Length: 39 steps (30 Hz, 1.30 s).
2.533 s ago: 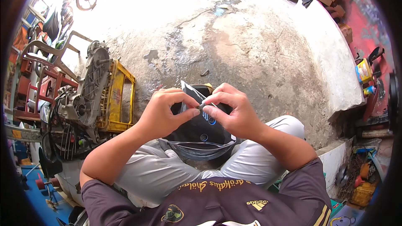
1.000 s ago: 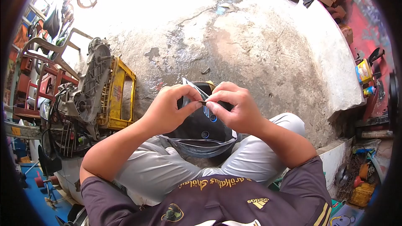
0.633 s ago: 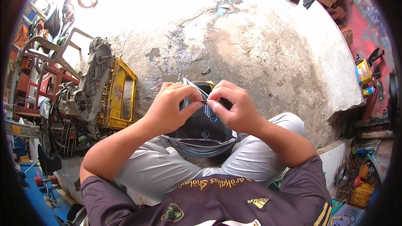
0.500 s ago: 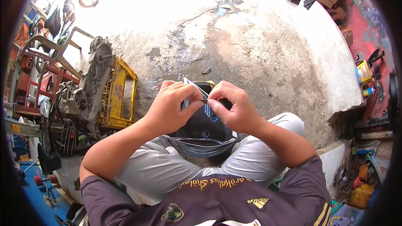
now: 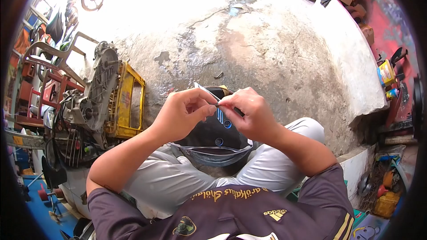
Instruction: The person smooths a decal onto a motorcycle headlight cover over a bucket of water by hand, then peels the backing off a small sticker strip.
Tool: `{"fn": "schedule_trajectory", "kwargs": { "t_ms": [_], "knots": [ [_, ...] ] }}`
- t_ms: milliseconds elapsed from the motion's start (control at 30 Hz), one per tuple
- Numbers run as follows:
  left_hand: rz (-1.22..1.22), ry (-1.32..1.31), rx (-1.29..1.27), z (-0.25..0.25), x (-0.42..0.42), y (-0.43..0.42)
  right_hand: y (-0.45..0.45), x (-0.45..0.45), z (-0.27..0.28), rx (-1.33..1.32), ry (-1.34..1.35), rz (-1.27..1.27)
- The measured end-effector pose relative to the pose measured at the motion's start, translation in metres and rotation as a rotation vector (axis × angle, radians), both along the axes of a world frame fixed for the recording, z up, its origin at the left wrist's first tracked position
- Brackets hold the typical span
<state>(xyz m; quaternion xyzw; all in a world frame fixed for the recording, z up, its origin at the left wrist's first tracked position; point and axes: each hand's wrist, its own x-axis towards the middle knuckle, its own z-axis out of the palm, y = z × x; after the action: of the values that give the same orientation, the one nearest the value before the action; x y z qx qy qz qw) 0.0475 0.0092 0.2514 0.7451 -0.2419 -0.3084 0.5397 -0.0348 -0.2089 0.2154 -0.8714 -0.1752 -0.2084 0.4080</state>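
My left hand [image 5: 184,110] and my right hand [image 5: 250,114] meet at the fingertips above my lap. Between them is a tiny dark piece [image 5: 217,105], too small to name. The right thumb and forefinger pinch it. The left fingers are curled with their tips at its other side. Just below lies a rounded black thing [image 5: 204,131] with blue-ringed dots and pale blue stripes, between my legs. It rests in or on a dark, basin-like rim [image 5: 215,156]. A thin white edge [image 5: 202,90] sticks up behind my left fingers.
To the left, a grey metal engine casing [image 5: 104,84] leans by a yellow crate [image 5: 137,102], with a brown chair [image 5: 49,58] behind. A white ledge [image 5: 351,62] runs along the right, near cans [image 5: 386,74]. A small dark piece [image 5: 219,75] lies on the wet concrete floor.
The left thumb and fingers have loosened and spread slightly apart. My right hand has turned a little at the small piece. Both hands stay in nearly the same place.
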Motion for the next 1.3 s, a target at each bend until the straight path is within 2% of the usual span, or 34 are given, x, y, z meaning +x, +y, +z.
{"fn": "schedule_trajectory", "kwargs": {
  "t_ms": [100,333,433,500,600,833,1000,1233,1300],
  "knots": [
    [0.017,0.091,-0.013,0.0,0.0,-0.001,0.0,0.0,-0.001,-0.008,-0.013,0.013],
    [0.037,0.054,0.002,-0.003,0.0,0.0,0.0,-0.001,0.001,0.024,0.044,0.025],
    [0.042,0.013,0.05,-0.001,0.0,0.0,0.004,-0.002,0.008,0.11,0.174,-0.004],
    [0.055,-0.007,0.073,-0.002,0.0,-0.001,0.005,-0.002,0.008,0.343,0.328,0.023],
    [0.073,-0.024,0.042,-0.005,0.0,0.0,0.004,-0.002,0.004,0.464,0.424,0.03],
    [0.101,-0.077,0.0,-0.01,0.0,0.0,0.002,0.001,-0.001,0.488,0.389,0.029],
    [0.087,-0.139,0.062,-0.011,0.001,0.0,0.001,0.001,-0.004,0.486,0.342,0.047],
    [0.061,-0.113,0.024,-0.01,0.002,0.001,0.001,0.0,-0.001,0.49,0.374,0.039],
    [0.058,-0.115,-0.005,-0.011,0.002,0.0,0.001,-0.002,0.0,0.517,0.453,0.043]
  ]
}}
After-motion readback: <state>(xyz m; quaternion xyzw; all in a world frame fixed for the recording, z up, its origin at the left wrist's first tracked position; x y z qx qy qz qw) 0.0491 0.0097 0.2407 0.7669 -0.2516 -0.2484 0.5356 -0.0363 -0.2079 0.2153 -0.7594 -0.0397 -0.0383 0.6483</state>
